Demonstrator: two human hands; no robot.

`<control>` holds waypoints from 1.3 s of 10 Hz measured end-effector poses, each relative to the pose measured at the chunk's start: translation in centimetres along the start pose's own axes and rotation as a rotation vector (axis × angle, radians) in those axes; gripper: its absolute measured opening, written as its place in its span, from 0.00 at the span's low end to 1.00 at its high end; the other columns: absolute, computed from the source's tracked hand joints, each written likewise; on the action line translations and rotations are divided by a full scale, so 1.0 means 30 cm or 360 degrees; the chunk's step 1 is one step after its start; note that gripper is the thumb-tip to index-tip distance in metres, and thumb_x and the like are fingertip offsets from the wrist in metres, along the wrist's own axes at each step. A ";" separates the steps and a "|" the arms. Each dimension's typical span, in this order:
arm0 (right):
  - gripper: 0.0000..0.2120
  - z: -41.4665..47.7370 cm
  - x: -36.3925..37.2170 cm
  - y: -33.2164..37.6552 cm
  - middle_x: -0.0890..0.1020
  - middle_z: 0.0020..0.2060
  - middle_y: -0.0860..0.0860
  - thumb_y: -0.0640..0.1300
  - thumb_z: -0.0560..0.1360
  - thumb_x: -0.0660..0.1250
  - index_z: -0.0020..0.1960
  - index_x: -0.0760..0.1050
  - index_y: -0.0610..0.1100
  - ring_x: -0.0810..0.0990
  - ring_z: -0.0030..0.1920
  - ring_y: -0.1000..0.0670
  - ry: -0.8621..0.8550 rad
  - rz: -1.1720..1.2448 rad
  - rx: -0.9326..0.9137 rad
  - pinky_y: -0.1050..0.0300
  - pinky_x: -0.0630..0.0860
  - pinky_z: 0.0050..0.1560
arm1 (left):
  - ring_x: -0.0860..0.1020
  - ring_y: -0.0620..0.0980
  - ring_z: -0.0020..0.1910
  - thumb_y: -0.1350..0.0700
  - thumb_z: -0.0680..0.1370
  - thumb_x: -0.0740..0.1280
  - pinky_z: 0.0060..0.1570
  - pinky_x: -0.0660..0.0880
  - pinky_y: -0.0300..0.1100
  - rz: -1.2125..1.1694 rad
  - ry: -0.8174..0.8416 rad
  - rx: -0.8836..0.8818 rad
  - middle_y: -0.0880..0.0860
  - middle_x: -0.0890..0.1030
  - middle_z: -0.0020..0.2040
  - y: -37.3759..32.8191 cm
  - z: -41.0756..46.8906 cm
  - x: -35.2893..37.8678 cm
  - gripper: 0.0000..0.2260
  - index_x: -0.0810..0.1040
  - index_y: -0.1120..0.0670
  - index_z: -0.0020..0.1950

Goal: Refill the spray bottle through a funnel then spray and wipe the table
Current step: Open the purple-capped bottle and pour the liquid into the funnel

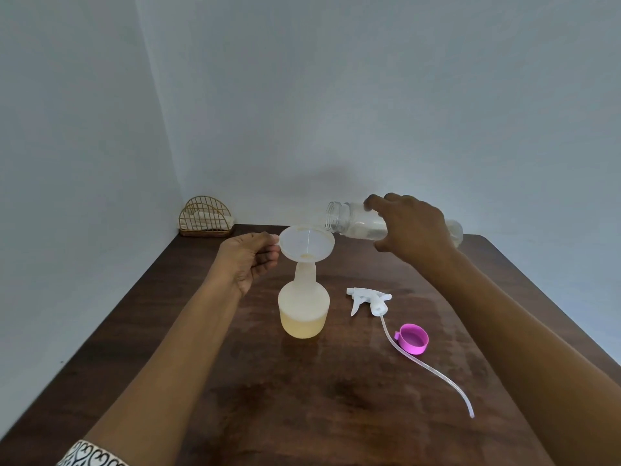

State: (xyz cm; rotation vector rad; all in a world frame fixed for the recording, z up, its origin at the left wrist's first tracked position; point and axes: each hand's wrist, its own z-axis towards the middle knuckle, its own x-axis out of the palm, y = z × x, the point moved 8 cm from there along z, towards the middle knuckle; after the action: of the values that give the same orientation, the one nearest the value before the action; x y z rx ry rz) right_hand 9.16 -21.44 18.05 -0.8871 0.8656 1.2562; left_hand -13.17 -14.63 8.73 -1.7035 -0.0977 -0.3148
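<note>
The spray bottle (303, 309) stands upright near the middle of the table (336, 398), its neck open, because the trigger head has been taken off to make room for the funnel (306, 244) seated in that neck. The left hand (250, 260) pinches the small tab at the funnel's rim, to the left of the spray bottle; that grip most likely keeps the light funnel level and stops it tipping out of the narrow neck while liquid goes in.

The right hand (411, 227) is wrapped around a clear refill bottle (356, 220), held nearly on its side above and to the right of the spray bottle, its open mouth just over the funnel's far rim so anything poured lands inside the cone. The refill bottle looks close to empty, and no clear stream shows; a little pale liquid sits at the funnel's throat. Yellowish liquid fills the lower part of the spray bottle, so the refill seems near its end.

The trigger head (368, 300) lies on the table just right of the spray bottle, its long dip tube (433, 368) trailing toward the near right, kept within reach for screwing back on. A pink cap (414, 338), probably the refill bottle's, lies mouth-up touching or just beside that tube. A wire holder (205, 216) with a pale cloth stands at the far left corner, well apart from the spray bottle, presumably for wiping later.
</note>
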 end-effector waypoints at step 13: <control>0.27 0.032 0.006 0.055 0.77 0.53 0.51 0.41 0.69 0.72 0.64 0.66 0.51 0.75 0.52 0.48 -0.0005 -0.0299 -0.0124 0.56 0.66 0.36 | 0.76 0.40 0.23 0.63 0.75 0.69 0.25 0.75 0.32 -0.0002 0.0022 -0.0002 0.49 0.79 0.25 -0.002 0.004 0.004 0.02 0.79 0.61 0.42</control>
State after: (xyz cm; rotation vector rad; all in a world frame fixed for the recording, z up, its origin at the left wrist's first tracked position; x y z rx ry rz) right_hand 7.60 -20.33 18.15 -1.0046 0.7168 1.1333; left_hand -13.04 -14.50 8.80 -1.7024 -0.0883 -0.3275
